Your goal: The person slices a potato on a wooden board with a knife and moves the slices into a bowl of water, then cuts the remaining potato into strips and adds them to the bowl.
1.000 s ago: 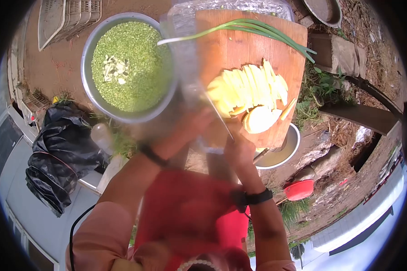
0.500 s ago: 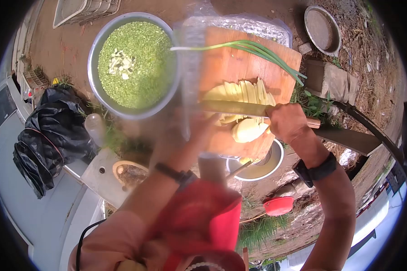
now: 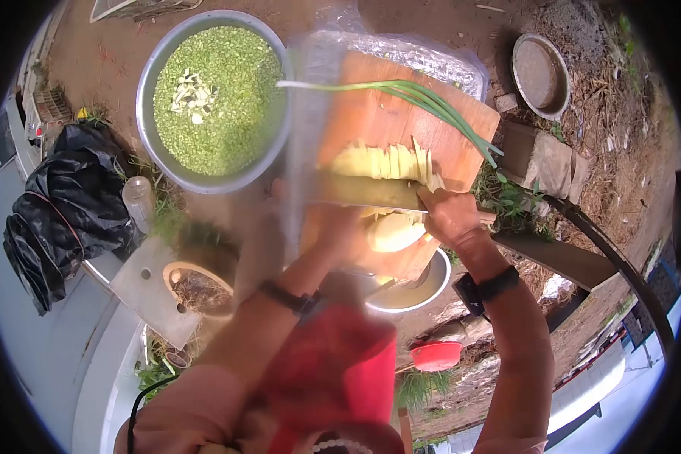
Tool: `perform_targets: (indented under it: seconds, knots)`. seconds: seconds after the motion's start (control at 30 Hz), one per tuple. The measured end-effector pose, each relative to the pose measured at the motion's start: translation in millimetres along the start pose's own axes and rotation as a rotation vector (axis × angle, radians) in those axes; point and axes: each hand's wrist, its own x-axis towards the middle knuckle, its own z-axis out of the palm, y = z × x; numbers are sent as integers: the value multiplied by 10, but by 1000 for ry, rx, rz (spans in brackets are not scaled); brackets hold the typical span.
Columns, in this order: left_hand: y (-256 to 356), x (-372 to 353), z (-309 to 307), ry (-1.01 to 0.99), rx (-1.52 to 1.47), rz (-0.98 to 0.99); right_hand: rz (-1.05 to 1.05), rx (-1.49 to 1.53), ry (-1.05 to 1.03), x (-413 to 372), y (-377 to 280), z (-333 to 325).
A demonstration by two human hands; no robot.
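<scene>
My right hand (image 3: 452, 218) is closed round the handle of a large knife (image 3: 371, 191). The blade lies across the wooden cutting board (image 3: 439, 113), between a row of pale yellow slices (image 3: 386, 161) and a larger uncut-looking piece (image 3: 396, 233). My left hand (image 3: 333, 223) is at the board's left part, near the blade's far end; it is blurred and its fingers cannot be made out. Long green onions (image 3: 424, 98) lie across the upper board, their white end reaching to the rim of a metal bowl (image 3: 145, 129) of chopped green pieces (image 3: 219, 98).
A metal basin (image 3: 439, 284) stands partly under the board's near edge. Further off are a round pan (image 3: 541, 76), a red bowl (image 3: 436, 356), a black plastic bag (image 3: 76, 204), a clear jar (image 3: 138, 200) and a clay pot (image 3: 197, 287). A foil-like tray (image 3: 461, 64) lies beyond the board.
The view has shifted, so the board and bowl appear further left. The knife blade now lies lower relative to the row of slices, with my right hand still on its handle.
</scene>
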Motion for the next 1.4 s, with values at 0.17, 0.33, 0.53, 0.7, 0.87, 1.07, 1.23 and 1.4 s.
perform_targets:
  seconds: [0.17,0.33,0.53,0.7,0.87,1.07,1.23,1.4]
  knots:
    - [-100,2,-250,-105,-232,-45,392,577,237,-720,-273,-135]
    - [385,57,-312,-159,-363,25,1034,1278,194,-1394,-74,393]
    - [438,255,-5,-5,244,120,1098,1405,60,-1323,395,579]
    - [385,238,307,182,417,307,965,1412,-172,-1024,526,633]
    - [268,253,526,369,446,396,911,1537,-249,-609,346,591]
    - [327,259,591,351,342,492,848,1556,-323,-508,412,620]
    - [404,329,599,251,177,459,832,1617,-284,-499,409,556]
    - [447,340,558,208,93,474,827,1616,-328,-492,443,515]
